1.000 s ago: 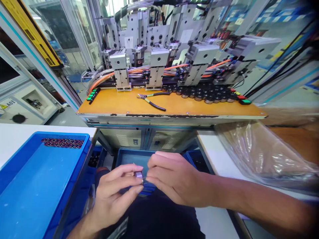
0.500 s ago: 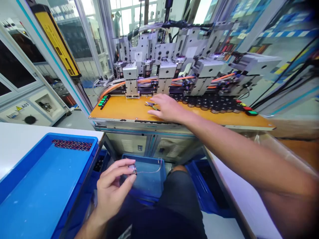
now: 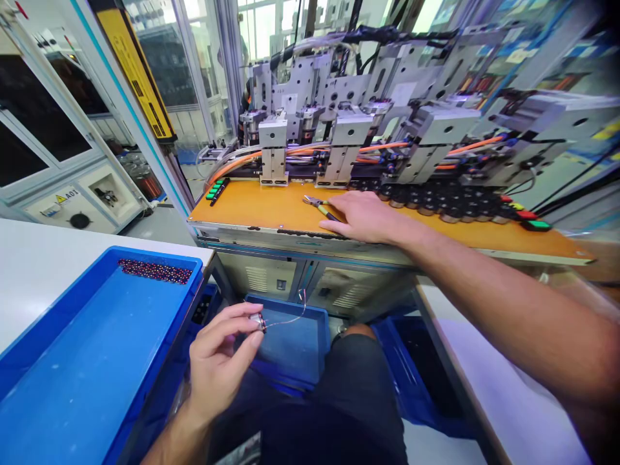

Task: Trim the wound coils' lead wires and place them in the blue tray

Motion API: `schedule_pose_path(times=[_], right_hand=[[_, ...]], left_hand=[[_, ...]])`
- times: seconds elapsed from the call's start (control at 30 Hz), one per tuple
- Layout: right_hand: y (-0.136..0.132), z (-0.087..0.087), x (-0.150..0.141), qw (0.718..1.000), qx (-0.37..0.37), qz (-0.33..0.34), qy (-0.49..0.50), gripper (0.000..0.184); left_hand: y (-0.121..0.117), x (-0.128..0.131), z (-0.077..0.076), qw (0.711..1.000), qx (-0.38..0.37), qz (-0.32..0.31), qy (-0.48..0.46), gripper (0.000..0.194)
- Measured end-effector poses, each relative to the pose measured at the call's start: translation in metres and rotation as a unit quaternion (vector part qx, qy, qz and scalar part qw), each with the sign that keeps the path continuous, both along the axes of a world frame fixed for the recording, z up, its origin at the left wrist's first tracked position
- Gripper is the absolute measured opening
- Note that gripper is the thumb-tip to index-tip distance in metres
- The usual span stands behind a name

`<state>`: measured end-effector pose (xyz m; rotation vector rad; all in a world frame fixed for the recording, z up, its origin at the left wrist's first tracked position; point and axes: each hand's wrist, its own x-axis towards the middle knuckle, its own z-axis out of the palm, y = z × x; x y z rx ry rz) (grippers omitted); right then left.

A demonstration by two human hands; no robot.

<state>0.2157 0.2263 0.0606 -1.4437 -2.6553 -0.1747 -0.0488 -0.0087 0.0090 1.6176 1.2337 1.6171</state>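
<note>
Between thumb and fingertips, my left hand (image 3: pixel 217 355) holds a small silver cylindrical part (image 3: pixel 258 321) over a blue bin. Thin wires (image 3: pixel 290 319) trail from it to the right, their ends curling upward. My right hand (image 3: pixel 365 216) reaches forward onto the orange bench top (image 3: pixel 252 210). It has its thumb and fingers around the handles of a pair of small cutting pliers (image 3: pixel 320 204), which lie on the bench with the jaws pointing left. Part of the handles is hidden under the palm.
A metal fixture (image 3: pixel 339 145) with orange tubes stands behind the bench top. Several black round parts (image 3: pixel 450 203) are lined up at right, near coloured buttons (image 3: pixel 535 225). A blue tray (image 3: pixel 97 361) with small dark parts sits at left; a blue bin (image 3: pixel 314 342) lies below.
The view has turned slightly left. My right hand has drawn back a little along the pliers, from over the jaws' side to the handles. My left hand keeps hold of the silver part.
</note>
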Motion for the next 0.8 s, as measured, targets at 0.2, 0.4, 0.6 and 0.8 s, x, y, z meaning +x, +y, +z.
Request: schedule_pose_path(times=[0.2,0.4,0.6,0.8], right_hand=[[-0.035,-0.010,0.032,0.999,0.032,0.021,-0.006,0.063],[-0.139,-0.048,0.025,0.948,-0.001,0.102,0.300,0.052],[-0.246,-0.087,0.004,0.804,-0.296,0.141,0.496,0.068],[-0.260,-0.079,-0.003,0.700,-0.438,0.156,0.542,0.078]], left_hand=[[0.002,0.006,-0.001,1.000,0.001,-0.029,-0.004,0.024],[0.003,0.013,0.003,0.999,0.009,-0.043,0.008,0.029],[0.006,0.017,0.007,0.998,0.011,-0.055,0.028,0.030],[0.009,0.023,0.004,0.996,0.009,-0.077,0.032,0.033]])
